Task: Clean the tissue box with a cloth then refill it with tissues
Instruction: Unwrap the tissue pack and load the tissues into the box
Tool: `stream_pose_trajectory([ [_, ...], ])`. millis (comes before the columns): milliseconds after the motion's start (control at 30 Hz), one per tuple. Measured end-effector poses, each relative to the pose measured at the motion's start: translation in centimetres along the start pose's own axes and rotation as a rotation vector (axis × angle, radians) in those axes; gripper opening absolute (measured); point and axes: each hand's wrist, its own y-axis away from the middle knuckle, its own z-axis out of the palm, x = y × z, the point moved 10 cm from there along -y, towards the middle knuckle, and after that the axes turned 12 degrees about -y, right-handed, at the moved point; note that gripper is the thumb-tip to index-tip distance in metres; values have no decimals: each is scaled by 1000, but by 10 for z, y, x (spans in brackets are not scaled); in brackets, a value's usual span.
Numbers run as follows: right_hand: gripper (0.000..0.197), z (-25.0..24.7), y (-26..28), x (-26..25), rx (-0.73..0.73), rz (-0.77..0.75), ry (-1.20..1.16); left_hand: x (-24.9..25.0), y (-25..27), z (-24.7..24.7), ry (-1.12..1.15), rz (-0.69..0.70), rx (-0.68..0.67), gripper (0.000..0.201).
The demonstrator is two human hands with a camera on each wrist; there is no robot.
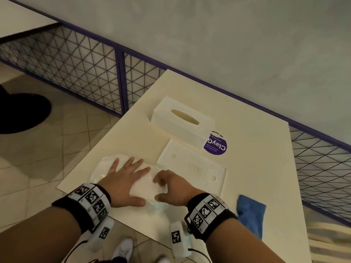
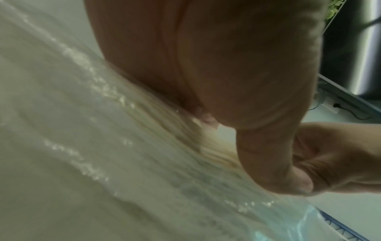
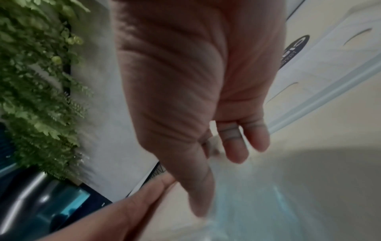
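A tissue pack (image 1: 140, 188) in clear plastic (image 2: 103, 146) lies near the front left of the cream table (image 1: 256, 168). My left hand (image 1: 131, 179) lies flat on it with the fingers spread, pressing down. My right hand (image 1: 161, 188) curls round the pack's right end, thumb and forefinger either side of it. The white tissue box cover (image 1: 182, 120) with its oval slot stands behind, apart from both hands. Its flat white base (image 1: 191, 166) lies just right of the pack. A blue cloth (image 1: 250, 215) sits at the front right edge.
A purple round sticker (image 1: 216, 145) is on the table by the box cover. A purple-framed mesh railing (image 1: 121, 80) runs behind and to the right of the table. Tiled floor and my white shoes (image 1: 123, 249) show below the near edge.
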Motion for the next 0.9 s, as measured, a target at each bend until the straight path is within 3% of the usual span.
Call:
stream_pose_trajectory([
  [133,31,-2,6,23,16,122,-43,-1,1,-2,43,12,34,115],
  [233,25,-4,20,52,-47,293,113,-5,3,-8,128,8,99,112],
  [300,14,-19,26,64,40,351,121,-7,5,-13,193,0,161,110],
  [433,20,-60,26,57,421,319,-160,-19,7,-30,187,-132,342,90],
  [500,22,-60,19,51,425,310,-233,-26,7,-39,166,-220,406,78],
  [600,23,-51,9,48,406,326,-291,-26,-2,-47,159,-232,425,69],
  [800,25,-40,3,38,411,312,-417,-33,-16,-43,253,-258,435,16],
  [900,36,-45,3,35,466,272,-463,-37,-13,-46,305,-286,480,11],
])
